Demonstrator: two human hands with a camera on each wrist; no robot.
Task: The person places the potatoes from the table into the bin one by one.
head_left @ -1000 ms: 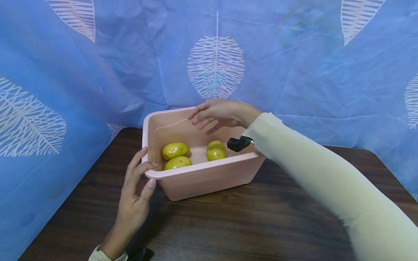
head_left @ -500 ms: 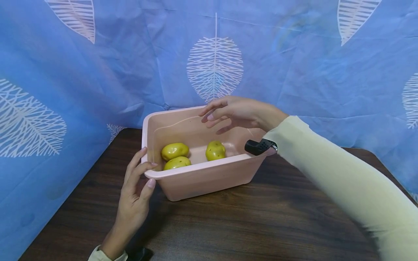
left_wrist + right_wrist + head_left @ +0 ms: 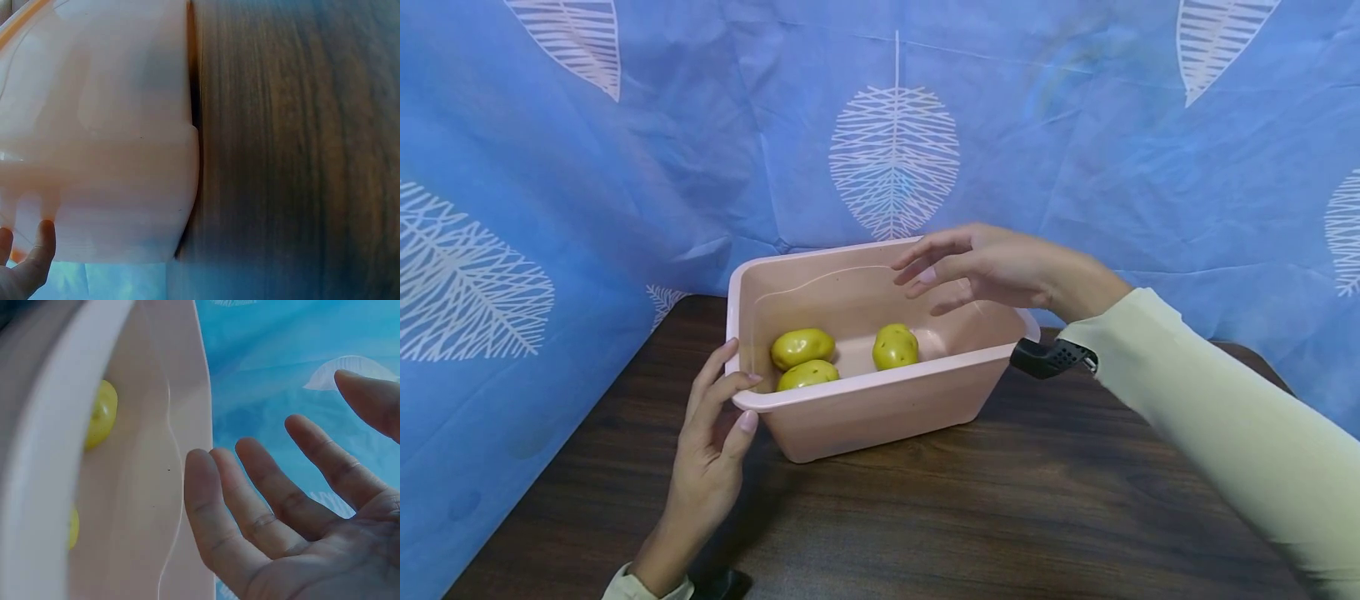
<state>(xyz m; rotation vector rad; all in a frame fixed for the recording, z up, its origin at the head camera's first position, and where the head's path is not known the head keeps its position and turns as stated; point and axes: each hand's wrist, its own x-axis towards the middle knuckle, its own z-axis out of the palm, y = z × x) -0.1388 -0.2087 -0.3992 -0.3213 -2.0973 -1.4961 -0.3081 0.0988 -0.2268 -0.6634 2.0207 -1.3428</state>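
Note:
A pink plastic bin (image 3: 880,421) stands at the middle of the table. Three glossy yellow-green potatoes lie in it: two at the left, the rear one (image 3: 802,347) and the front one (image 3: 808,375), and a third potato (image 3: 896,347) farther right. My left hand (image 3: 706,462) holds the bin's near left corner, fingers over the rim and thumb at the outer side. Above the bin's right part hovers my right hand (image 3: 992,265), fingers spread and loosely bent, with nothing in it. In the right wrist view its palm (image 3: 337,562) is bare.
The dark wooden table (image 3: 1000,517) carries the bin. Behind and to the left hangs a blue cloth (image 3: 1112,167) with white leaf patterns, close to the bin's back. A black wrist device (image 3: 1048,358) hangs beneath the right sleeve near the rim.
My right hand has moved rightward over the bin, from its middle toward its right end, still holding nothing. The left hand, the bin and the potatoes stay put.

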